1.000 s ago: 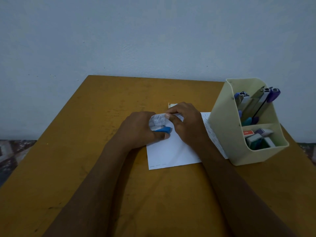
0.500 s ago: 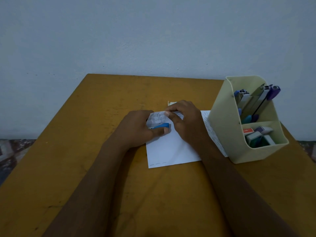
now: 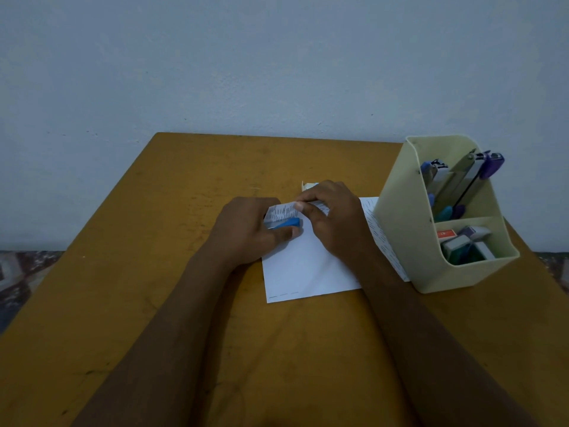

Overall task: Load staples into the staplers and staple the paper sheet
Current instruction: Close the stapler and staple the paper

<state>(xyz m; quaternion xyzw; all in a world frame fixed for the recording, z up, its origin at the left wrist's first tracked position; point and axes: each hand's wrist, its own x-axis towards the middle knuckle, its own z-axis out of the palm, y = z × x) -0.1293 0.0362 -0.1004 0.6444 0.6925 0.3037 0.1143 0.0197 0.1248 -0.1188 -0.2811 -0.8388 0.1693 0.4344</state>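
Observation:
A white paper sheet lies on the wooden table, its upper left corner curled up and showing printed text. My left hand grips a small blue stapler at that corner, the paper's edge sitting in the stapler's mouth. My right hand pinches the curled paper corner between thumb and forefinger, just above the stapler. A small pale box peeks out behind my right hand.
A cream desk organiser stands at the right on the paper's edge, holding several staplers upright in its tall part and small staple boxes in its low front part. A pale wall rises behind the table.
The stapler and the curled paper corner have shifted slightly; both hands stay at the same corner of the sheet.

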